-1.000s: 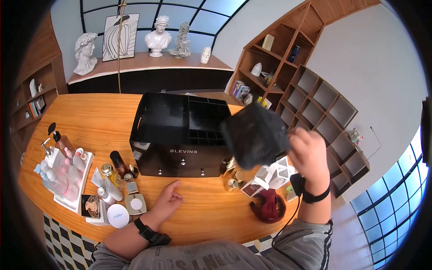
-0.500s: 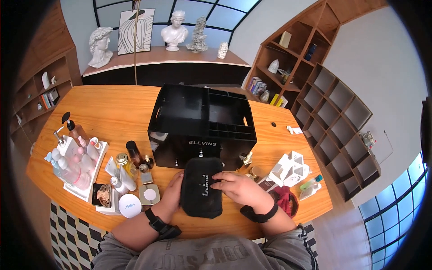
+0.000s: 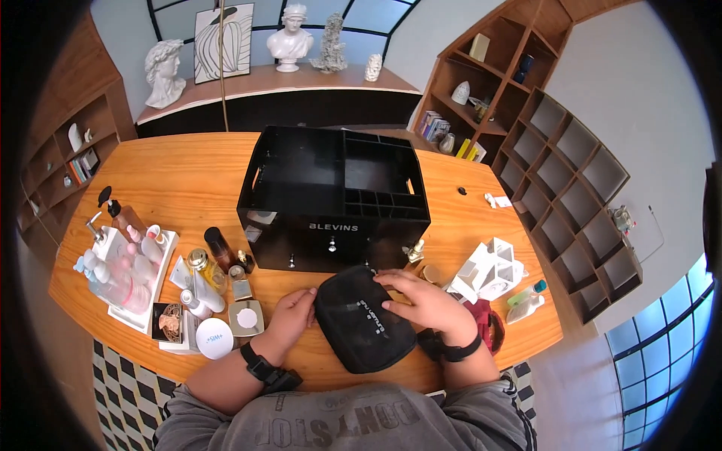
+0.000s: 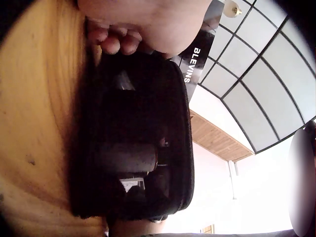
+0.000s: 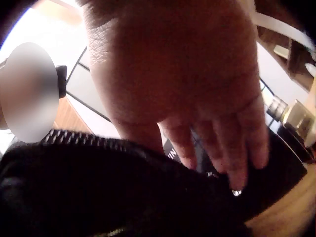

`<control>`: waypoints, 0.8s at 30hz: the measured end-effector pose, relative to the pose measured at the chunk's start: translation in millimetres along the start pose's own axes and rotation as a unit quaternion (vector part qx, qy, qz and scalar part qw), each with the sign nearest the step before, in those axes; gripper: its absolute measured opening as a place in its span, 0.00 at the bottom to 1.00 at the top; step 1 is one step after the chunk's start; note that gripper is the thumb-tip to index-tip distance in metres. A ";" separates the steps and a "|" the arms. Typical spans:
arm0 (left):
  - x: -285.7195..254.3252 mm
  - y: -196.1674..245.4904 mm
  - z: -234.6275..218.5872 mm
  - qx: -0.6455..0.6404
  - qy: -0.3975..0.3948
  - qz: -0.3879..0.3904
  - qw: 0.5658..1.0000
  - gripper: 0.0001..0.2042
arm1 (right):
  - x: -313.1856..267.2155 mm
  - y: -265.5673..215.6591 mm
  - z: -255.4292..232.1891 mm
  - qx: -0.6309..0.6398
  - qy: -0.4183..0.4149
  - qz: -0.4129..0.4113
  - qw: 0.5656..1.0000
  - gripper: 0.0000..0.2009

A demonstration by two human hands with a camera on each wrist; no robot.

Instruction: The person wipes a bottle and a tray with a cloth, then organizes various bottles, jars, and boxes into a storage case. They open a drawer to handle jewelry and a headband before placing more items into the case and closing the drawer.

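- Black soft zippered pouch (image 3: pixel 357 327), rectangular with rounded corners and white lettering on its upper face, is positioned between the hands, near the front edge of the orange-brown wooden worktop (image 3: pixel 180 173). Whether its underside is in contact with the wood cannot be told.
- Left hand (image 3: pixel 292 316): placed at the pouch's left edge, fingers bent inward; whether the edge is gripped cannot be told.
- Right hand (image 3: pixel 435 304): placed at the pouch's upper right side, fingers extended and spread.
- The hands are separated by the pouch; a black strap (image 3: pixel 463 349) is worn on each wrist.
- A glossy black box-shaped organiser (image 3: pixel 293 233), marked "BLEVINS", with compartments in its top and silver knobs on its front, is set just beyond the pouch.
- At the left, pink and clear bottles (image 3: pixel 113 282) are carried on a white rectangular tray (image 3: pixel 165 272). A round white container (image 3: pixel 214 338) and a yellow glass bottle with a gold cap (image 3: pixel 207 270) are placed between tray and left hand.
- At the right, white angular pieces (image 3: pixel 492 274) are noted; a dark red item (image 3: pixel 494 331) is partly hidden by the right arm.
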State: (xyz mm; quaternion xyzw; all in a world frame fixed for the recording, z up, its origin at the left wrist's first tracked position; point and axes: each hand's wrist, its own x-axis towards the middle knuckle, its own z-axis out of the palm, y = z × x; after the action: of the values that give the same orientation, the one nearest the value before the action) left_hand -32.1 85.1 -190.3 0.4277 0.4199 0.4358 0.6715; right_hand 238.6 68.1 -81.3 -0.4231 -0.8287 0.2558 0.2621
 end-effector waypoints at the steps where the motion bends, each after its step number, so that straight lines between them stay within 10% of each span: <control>1: 0.0 0.2 1.2 0.001 -0.001 0.004 1.000 0.16 | -6.4 2.5 -3.0 -0.072 -0.012 0.009 0.997 0.26; 4: 1.5 -5.6 -0.7 0.056 -0.008 0.024 0.998 0.18 | -16.5 -23.6 -24.1 -0.148 -0.132 0.223 0.954 0.25; 8: -0.2 -4.5 -2.6 0.030 -0.051 0.013 0.998 0.16 | -18.2 -28.6 -27.4 -0.073 -0.223 0.171 0.957 0.18; 17: 1.0 2.6 11.1 -0.125 -0.015 0.120 0.985 0.13 | -3.3 -2.4 8.7 -0.053 -0.088 -0.001 0.995 0.09; 24: -12.2 28.7 14.2 -0.134 -0.084 -0.022 0.987 0.24 | -1.7 -3.6 11.8 -0.004 -0.118 -0.034 0.992 0.08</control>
State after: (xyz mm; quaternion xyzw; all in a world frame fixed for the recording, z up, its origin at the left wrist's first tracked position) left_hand -28.5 77.9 -157.1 0.3598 0.3090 0.4355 0.7651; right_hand 229.7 62.5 -87.9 -0.3626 -0.8687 0.2916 0.1697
